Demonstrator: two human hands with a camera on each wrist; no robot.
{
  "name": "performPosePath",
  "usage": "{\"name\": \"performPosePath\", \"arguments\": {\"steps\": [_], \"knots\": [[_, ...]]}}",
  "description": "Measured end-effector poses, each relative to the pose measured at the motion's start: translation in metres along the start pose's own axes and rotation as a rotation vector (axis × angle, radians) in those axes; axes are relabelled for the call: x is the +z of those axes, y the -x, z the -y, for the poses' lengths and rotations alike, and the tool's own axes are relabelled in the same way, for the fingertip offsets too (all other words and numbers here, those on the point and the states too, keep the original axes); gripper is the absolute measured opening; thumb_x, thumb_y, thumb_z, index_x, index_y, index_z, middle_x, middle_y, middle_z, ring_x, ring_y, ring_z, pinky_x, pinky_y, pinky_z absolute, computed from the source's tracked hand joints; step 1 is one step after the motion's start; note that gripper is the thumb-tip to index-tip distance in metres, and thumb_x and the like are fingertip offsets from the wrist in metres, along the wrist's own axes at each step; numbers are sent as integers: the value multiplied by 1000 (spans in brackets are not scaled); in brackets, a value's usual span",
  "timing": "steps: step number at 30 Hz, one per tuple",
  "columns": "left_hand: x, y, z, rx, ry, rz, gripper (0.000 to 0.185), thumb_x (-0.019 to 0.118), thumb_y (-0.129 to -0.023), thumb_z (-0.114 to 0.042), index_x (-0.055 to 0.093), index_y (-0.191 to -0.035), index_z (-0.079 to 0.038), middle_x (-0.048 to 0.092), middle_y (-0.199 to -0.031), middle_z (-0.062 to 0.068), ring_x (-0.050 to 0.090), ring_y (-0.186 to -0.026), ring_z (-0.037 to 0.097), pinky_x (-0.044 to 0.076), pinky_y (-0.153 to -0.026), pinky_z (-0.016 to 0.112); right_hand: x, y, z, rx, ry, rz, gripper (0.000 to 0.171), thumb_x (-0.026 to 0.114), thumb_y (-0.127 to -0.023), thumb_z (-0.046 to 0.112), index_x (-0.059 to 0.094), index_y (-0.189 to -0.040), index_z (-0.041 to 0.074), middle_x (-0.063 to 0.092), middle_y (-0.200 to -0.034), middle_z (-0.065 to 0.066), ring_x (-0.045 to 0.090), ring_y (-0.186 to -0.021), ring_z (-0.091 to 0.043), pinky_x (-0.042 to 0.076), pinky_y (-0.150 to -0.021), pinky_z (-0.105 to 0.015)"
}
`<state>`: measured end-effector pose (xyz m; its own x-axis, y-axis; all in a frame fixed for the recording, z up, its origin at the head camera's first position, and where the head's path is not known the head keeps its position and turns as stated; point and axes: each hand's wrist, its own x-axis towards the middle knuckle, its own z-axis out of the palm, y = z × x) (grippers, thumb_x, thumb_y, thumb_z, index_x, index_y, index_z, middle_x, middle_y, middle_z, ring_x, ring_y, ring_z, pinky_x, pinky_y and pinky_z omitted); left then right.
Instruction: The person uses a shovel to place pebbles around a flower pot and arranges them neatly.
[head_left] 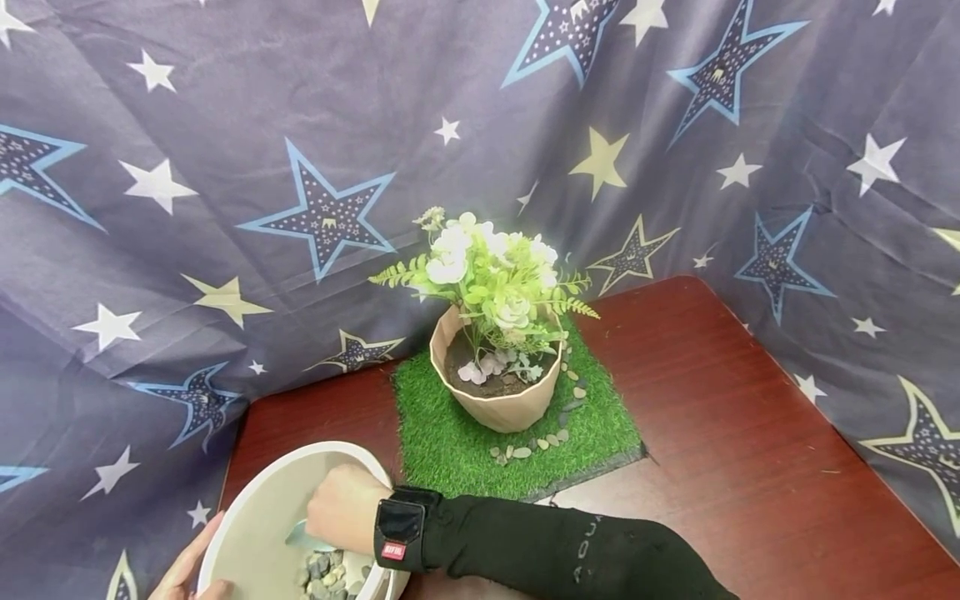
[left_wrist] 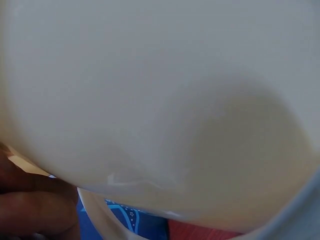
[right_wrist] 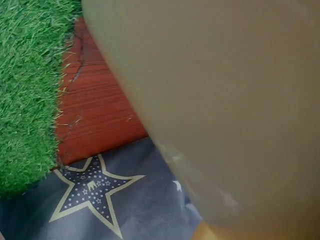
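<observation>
Gripping the rim of a pale bucket (head_left: 258, 508) by the red-brown table's (head_left: 757, 417) left end, the left hand (head_left: 186, 568) is thumb-inside; the right hand (head_left: 341, 504) – inside the bucket – is curled round a pale-blue object (head_left: 303, 537) above loose pebbles (head_left: 327, 577). Starry cloth (head_left: 450, 50) hangs behind the table; a flower pot (head_left: 498, 412) stands on a grass mat (head_left: 442, 462).

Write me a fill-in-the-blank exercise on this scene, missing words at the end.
Reaching inside the white bucket, which contains pebbles, is the person's ____ hand. The flowerpot stands on a mat whose colour is ____. The shapes printed all over the curtain are ____.

Missing words: right; green; stars.
</observation>
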<state>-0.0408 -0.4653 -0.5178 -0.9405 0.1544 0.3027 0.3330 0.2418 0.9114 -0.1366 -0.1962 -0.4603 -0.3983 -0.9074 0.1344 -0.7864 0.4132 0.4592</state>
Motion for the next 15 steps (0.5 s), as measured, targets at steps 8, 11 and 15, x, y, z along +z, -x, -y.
{"name": "performPosePath", "arguments": {"steps": [8, 11, 15], "knots": [[-2, 3, 0, -84, 35, 4, 105, 41, -76, 38, 43, -160, -25, 63, -135, -25, 70, -97, -2, 58, -69, 15, 10, -9, 12, 85, 66, 50, 25, 59, -97, 43, 70, -79, 55, 66, -78, 32, 51, -61, 4, 41, -50, -27], [-4, 4, 0, -96, 71, 19, 105, 39, -77, 38, 42, -160, -27, 64, -134, -24, 70, -98, -2, 58, -69, 16, 9, -10, 14, 78, 61, 118, 26, 59, -97, 44, 69, -75, 52, 65, -77, 30, 51, -60, 1, 39, -48, -29], [-7, 3, 3, -62, 147, 68, 106, 34, -77, 40, 39, -161, -25, 63, -139, -21, 70, -102, 0, 59, -72, 17, 5, -11, 19, 161, -7, 233, 29, 57, -99, 48, 68, -72, 46, 66, -77, 25, 54, -61, -3, 38, -46, -31]]}}
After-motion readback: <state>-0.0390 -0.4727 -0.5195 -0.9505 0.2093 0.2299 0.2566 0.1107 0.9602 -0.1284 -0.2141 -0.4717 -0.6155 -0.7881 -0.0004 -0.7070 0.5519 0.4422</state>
